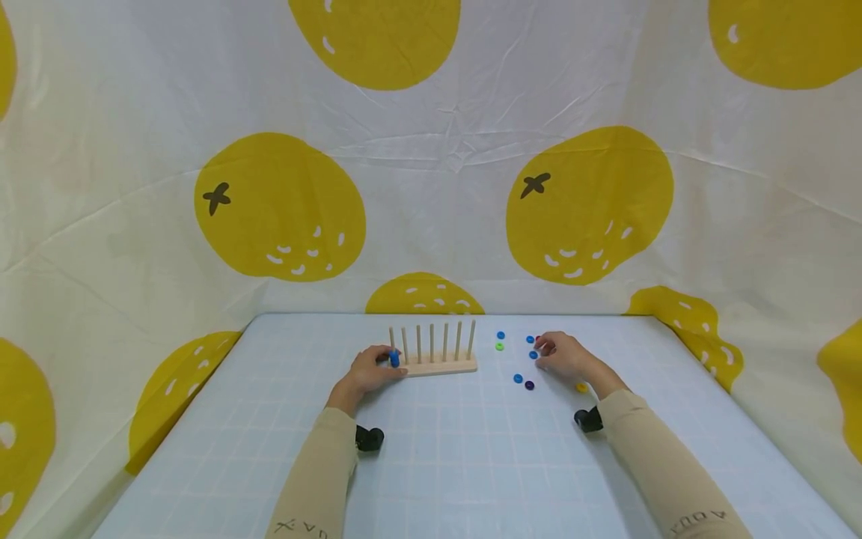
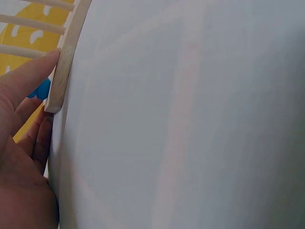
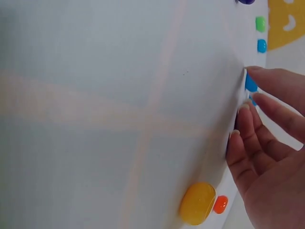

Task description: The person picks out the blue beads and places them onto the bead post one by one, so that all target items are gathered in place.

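A wooden peg rack (image 1: pixel 441 367) with a row of several upright pegs stands near the far side of the table. My left hand (image 1: pixel 372 369) grips its left end, the thumb along the front of the base and the other fingers behind. Blue rings (image 1: pixel 394 359) sit low on the leftmost peg, between thumb and fingers. To the right, my right hand (image 1: pixel 564 356) has thumb and index finger at either side of a small blue ring (image 3: pixel 251 82), pinching it at the tabletop. Its other fingers are bent close to the cloth.
Between rack and right hand lie a green ring (image 1: pixel 500 346), a blue ring (image 1: pixel 500 335), another blue ring (image 1: pixel 518 379) and a purple ring (image 1: pixel 529 385). A yellow ring (image 3: pixel 198 204) and an orange ring (image 3: pixel 220 204) lie by the right hand. A fruit-print curtain (image 1: pixel 431 224) hangs behind.
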Demonstrator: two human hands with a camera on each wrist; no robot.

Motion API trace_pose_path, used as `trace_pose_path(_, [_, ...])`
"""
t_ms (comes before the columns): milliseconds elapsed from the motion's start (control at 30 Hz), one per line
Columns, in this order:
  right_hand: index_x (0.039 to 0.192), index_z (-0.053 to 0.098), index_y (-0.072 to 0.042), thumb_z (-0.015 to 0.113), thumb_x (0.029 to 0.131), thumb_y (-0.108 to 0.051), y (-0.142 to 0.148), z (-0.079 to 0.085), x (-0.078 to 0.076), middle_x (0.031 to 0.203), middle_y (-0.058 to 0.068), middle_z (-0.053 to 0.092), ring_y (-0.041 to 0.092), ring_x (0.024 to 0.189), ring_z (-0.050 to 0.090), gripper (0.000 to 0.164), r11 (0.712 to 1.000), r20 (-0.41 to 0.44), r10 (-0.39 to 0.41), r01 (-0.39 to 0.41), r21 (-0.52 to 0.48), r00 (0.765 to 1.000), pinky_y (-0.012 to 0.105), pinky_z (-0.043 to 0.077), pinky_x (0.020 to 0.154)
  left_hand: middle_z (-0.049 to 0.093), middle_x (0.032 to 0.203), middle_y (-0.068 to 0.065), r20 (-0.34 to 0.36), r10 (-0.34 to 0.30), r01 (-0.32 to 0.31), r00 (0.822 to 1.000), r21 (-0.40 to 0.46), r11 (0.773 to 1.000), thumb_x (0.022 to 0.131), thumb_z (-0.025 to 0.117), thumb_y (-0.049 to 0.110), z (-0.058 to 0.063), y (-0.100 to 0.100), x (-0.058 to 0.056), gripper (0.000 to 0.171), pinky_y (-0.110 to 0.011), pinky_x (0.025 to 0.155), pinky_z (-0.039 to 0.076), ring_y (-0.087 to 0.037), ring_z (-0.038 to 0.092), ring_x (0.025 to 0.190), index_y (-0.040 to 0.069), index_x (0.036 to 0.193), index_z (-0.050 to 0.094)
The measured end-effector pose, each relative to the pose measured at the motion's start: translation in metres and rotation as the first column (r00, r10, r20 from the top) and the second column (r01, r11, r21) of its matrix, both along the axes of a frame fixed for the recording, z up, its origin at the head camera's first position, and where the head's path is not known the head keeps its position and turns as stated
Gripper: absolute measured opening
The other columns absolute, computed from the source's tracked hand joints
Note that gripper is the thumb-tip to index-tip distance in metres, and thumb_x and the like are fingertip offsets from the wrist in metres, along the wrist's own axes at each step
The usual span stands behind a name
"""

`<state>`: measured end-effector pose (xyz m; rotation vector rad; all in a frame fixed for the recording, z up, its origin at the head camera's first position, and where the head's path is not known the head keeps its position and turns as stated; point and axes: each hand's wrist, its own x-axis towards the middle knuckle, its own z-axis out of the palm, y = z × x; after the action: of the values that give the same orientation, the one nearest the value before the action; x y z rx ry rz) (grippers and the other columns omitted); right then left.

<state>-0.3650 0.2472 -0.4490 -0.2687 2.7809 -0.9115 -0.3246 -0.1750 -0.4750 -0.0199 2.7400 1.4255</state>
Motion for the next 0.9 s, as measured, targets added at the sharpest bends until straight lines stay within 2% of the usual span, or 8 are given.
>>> trace_pose_path(133, [0.116, 0.065, -0.005, 0.072, 0.095, -0.017, -0.001, 0.000, -0.001, 0.107, 0.011, 0.062, 0.029, 0.098, 0.054, 0.025, 1.000, 0.026, -0.008, 0.008, 0.000, 1.000, 0.042, 0.050, 0.090, 0.060, 0.138, -0.019, 0.000, -0.003, 0.003, 1.000, 0.002, 1.000, 0.087, 0.082, 0.022, -0.002, 0.000, 0.000, 0.044, -0.058, 0.119, 0.027, -0.041, 0.044, 0.138, 0.008, 0.126, 0.069])
trace_pose_path(333, [0.111, 0.067, -0.005, 0.075, 0.094, -0.020, -0.003, 0.000, -0.002, 0.103, 0.009, 0.064, 0.028, 0.095, 0.056, 0.024, 1.000, 0.028, -0.025, 0.025, 0.018, 0.999, 0.043, 0.051, 0.091, 0.060, 0.135, -0.019, 0.005, 0.006, -0.006, 1.000, 0.008, 1.000, 0.087, 0.083, 0.022, -0.003, 0.001, 0.000, 0.046, -0.060, 0.122, 0.019, -0.042, 0.040, 0.140, 0.007, 0.127, 0.068])
trace_pose_path(633, [0.101, 0.069, -0.008, 0.076, 0.094, -0.024, -0.007, 0.003, -0.001, 0.097, 0.008, 0.063, 0.027, 0.093, 0.055, 0.019, 0.998, 0.014, -0.020, 0.019, 0.054, 1.000, 0.040, 0.049, 0.086, 0.059, 0.135, -0.016, 0.017, 0.011, -0.012, 1.000, 0.024, 1.000, 0.087, 0.083, 0.024, -0.002, 0.002, 0.000, 0.045, -0.059, 0.117, 0.030, -0.039, 0.043, 0.135, 0.009, 0.127, 0.068])
trace_pose_path(900, [0.101, 0.069, -0.007, 0.074, 0.096, -0.022, -0.012, 0.004, 0.003, 0.095, 0.006, 0.064, 0.024, 0.090, 0.056, 0.017, 0.999, -0.010, 0.023, -0.023, 0.025, 1.000, 0.035, 0.049, 0.083, 0.059, 0.137, -0.017, 0.023, 0.014, -0.014, 1.000, 0.025, 1.000, 0.087, 0.083, 0.023, -0.001, 0.001, 0.001, 0.046, -0.060, 0.119, 0.026, -0.041, 0.039, 0.140, 0.009, 0.128, 0.068])
